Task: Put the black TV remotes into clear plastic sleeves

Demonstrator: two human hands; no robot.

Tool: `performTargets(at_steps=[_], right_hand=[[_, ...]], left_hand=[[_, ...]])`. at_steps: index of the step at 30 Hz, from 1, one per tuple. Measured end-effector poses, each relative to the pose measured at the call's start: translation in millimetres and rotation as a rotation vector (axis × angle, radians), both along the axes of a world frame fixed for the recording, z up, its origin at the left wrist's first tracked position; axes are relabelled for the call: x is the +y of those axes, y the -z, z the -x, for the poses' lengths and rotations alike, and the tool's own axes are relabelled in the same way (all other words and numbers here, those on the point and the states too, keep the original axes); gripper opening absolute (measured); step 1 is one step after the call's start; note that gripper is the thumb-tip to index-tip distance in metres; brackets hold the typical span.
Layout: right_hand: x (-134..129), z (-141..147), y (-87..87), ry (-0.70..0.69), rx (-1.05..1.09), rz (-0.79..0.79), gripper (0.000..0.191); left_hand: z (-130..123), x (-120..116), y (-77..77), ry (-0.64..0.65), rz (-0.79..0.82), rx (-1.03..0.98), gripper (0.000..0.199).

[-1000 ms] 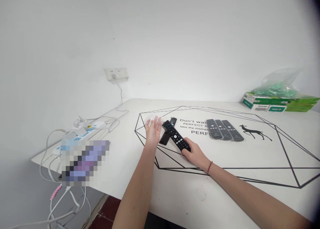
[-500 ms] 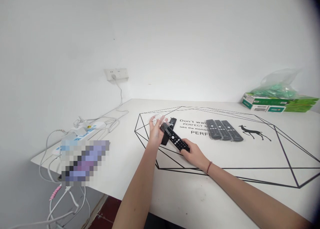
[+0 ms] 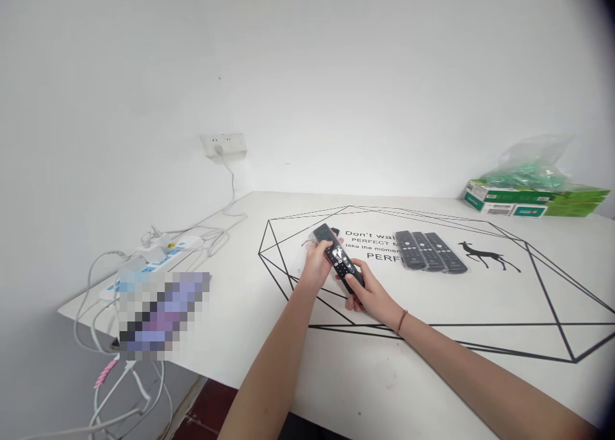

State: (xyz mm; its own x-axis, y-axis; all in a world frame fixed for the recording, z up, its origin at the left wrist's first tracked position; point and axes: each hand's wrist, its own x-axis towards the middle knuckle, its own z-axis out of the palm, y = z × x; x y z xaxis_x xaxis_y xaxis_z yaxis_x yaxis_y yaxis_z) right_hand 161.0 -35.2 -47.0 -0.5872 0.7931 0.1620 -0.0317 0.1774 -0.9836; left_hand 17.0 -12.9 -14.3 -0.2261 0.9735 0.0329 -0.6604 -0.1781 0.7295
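Observation:
A black remote control (image 3: 340, 258) with white-marked buttons slants between my two hands above the white table. My left hand (image 3: 318, 264) is closed around its upper half, thumb across its face. Near its bottom end my right hand (image 3: 372, 294) also grips it, thumb pressed on top. A faint trace of clear plastic shows by my left hand, but I cannot tell how it lies. Behind the held remote, a dark object is mostly hidden. To the right, three more dark remotes (image 3: 431, 252) lie side by side in clear plastic sleeves.
Green and white boxes (image 3: 509, 200) with a clear plastic bag (image 3: 535, 164) on top stand at the back right. On the left are a power strip (image 3: 185, 246), tangled white cables and a pixelated patch (image 3: 168, 312). A wall socket (image 3: 225, 144) is behind.
My left hand has shifted from the crumpled clear plastic at the remote's top end onto the remote's body. The remote has risen slightly, and its top end now shows.

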Motion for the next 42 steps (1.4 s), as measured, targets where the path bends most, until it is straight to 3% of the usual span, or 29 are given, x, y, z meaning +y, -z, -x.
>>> performTargets(at_steps=[6,9,14,17,21,24,27,29,35,42], right_hand=[[-7.4,-6.2,-15.8,-0.161,-0.032,-0.026,0.063],[-10.0,-6.3,-18.1,-0.191,-0.045,-0.030,0.064],[-8.1,-1.1,-8.2,-0.109,-0.047,-0.059,0.064],[-2.5,1.0,-1.8,0.058,-0.031,-0.117,0.057],[7.9,-0.9,1.5,0.328,-0.001,-0.250,0.064],[15.4,-4.2,2.1,0.411,-0.032,-0.345,0.070],[20.9,-7.8,1.7,0.457,-0.084,-0.497,0.059],[22.8,-10.1,0.7,0.459,-0.103,-0.571,0.052],[20.8,-14.0,-5.7,0.350,-0.163,-0.661,0.056],[18.8,-19.6,-7.1,0.427,-0.270,-0.619,0.047]], left_hand=[[14.6,2.8,-8.3,-0.082,0.153,-0.327,0.007],[16.3,4.0,-7.7,-0.052,0.128,-0.353,0.023],[5.1,-0.2,-1.5,0.135,0.170,-0.182,0.032],[-6.3,-3.8,0.5,0.213,0.208,-0.048,0.036],[-14.8,-8.1,-1.9,0.188,0.138,0.076,0.031],[-16.3,-12.8,-3.6,0.312,0.093,0.175,0.034],[-17.7,-17.0,-2.8,0.509,0.084,0.281,0.037],[-18.9,-18.3,-1.7,0.568,0.105,0.328,0.041],[-19.7,-18.5,-3.0,0.547,0.114,0.310,0.047],[-20.8,-25.2,-8.0,0.593,0.095,0.329,0.038]])
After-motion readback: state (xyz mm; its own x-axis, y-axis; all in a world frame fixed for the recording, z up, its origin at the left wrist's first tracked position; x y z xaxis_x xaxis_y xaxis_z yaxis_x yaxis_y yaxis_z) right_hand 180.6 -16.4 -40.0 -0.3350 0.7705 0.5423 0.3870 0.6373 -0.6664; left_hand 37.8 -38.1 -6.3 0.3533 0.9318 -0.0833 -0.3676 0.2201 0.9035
